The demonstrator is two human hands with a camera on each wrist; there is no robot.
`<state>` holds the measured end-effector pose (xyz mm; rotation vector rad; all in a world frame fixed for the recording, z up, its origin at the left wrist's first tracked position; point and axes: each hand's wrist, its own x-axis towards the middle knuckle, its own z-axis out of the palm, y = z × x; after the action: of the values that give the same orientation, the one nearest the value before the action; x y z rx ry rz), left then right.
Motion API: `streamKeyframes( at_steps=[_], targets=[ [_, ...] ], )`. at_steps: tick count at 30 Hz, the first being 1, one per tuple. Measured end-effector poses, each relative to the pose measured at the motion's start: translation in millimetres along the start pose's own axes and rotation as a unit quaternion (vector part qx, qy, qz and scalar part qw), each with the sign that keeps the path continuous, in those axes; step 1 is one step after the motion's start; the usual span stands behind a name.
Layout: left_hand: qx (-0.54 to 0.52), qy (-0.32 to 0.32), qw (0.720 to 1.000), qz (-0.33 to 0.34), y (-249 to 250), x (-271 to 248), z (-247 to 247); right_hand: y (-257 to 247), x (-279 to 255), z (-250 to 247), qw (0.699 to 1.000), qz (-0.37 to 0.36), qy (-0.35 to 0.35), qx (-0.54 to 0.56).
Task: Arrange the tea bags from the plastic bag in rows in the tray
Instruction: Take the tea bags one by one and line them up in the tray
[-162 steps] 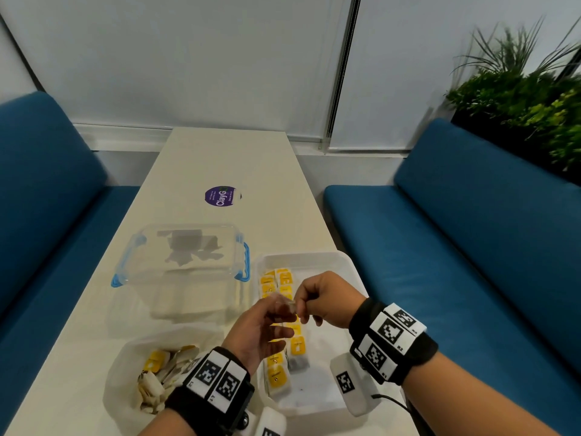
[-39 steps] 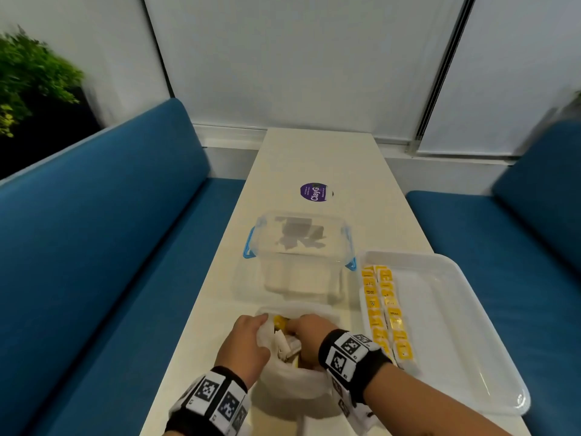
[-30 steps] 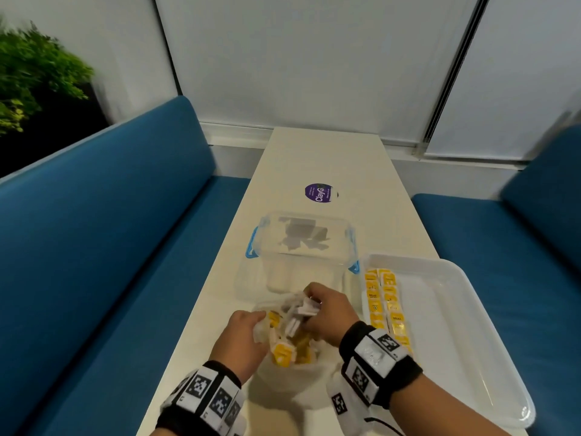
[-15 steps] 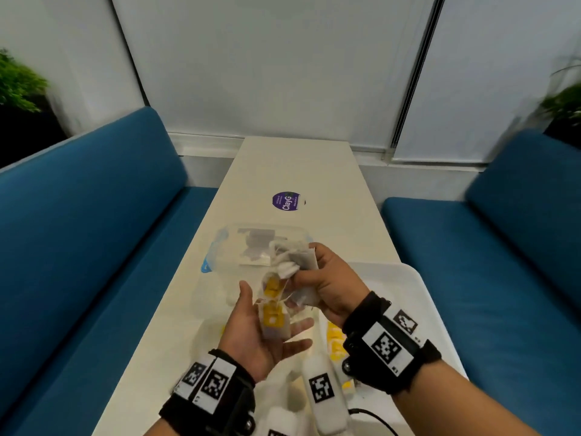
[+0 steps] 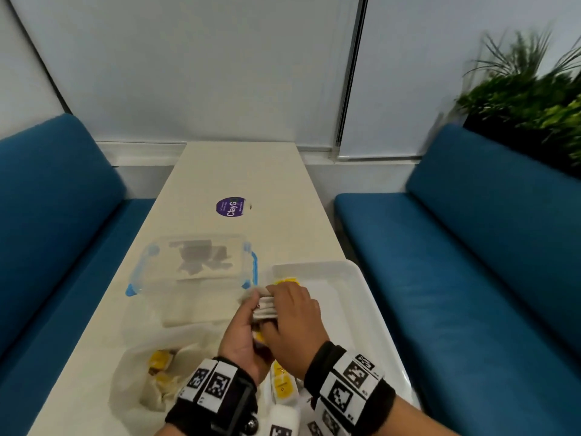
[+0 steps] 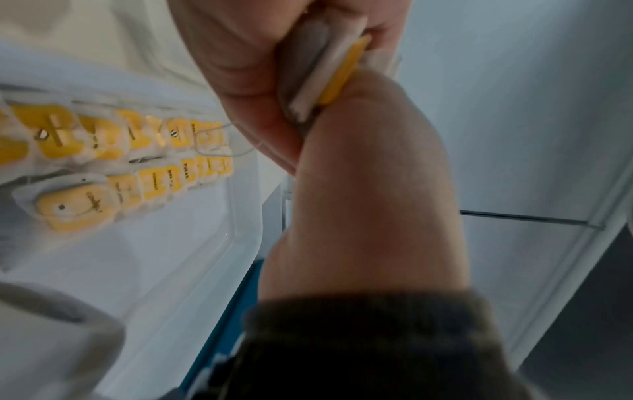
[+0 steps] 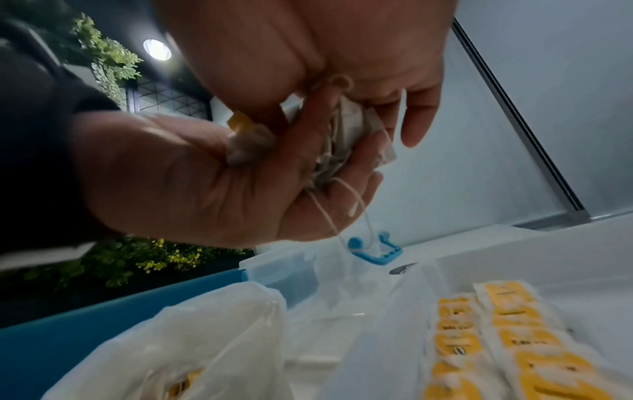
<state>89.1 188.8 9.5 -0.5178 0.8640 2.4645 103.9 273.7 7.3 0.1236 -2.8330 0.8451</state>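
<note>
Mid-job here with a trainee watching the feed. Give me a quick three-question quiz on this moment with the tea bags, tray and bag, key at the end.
1. True or false: the bunch of tea bags is held between the left hand and right hand.
2. How many rows of tea bags already lie in the white tray? A) none B) two C) five
3. Fill in: the plastic bag with tea bags left in it lies on the ____ side of the tray, as the person sees it.

Key: 1 true; 2 B; 3 left.
</note>
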Motion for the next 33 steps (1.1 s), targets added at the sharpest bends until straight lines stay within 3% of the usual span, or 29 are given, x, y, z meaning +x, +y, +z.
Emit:
streamKeyframes(
  at_steps=[4, 7, 11, 16, 24, 29, 33],
  targets=[
    [-0.015, -0.007, 1.000, -0.018, -1.7, 5.5, 0.9, 5.9, -3.5, -11.6, 0.997, 0.001, -0.043, 0.065],
    [-0.016, -0.004, 1.000, -0.021, -0.4, 9.4, -3.4, 11.5, -1.2, -23.9, 0.987, 0.031, -0.019, 0.160],
    [-0.005, -0.007, 1.000, -0.022, 3.7, 13.5, -10.6, 18.5, 4.4, -38.3, 0.957, 0.065, -0.042, 0.278],
    [0.026, -0.039, 0.996, -0.082, 10.5, 12.2, -18.3, 25.7, 13.8, -47.9, 0.908, 0.161, -0.003, 0.386],
    [0.177, -0.152, 0.963, -0.136, 13.6, 7.5, -24.0, 10.4, 21.3, -67.9, 0.935, 0.071, -0.179, 0.298],
    [0.235, -0.132, 0.957, -0.105, 11.9, 10.9, -29.0, 4.8, 20.3, -59.7, 0.959, 0.069, -0.119, 0.248],
    [0.231, -0.116, 0.960, -0.109, 15.1, 15.1, -36.1, 15.8, 22.8, -62.3, 0.929, 0.125, -0.132, 0.322]
  ],
)
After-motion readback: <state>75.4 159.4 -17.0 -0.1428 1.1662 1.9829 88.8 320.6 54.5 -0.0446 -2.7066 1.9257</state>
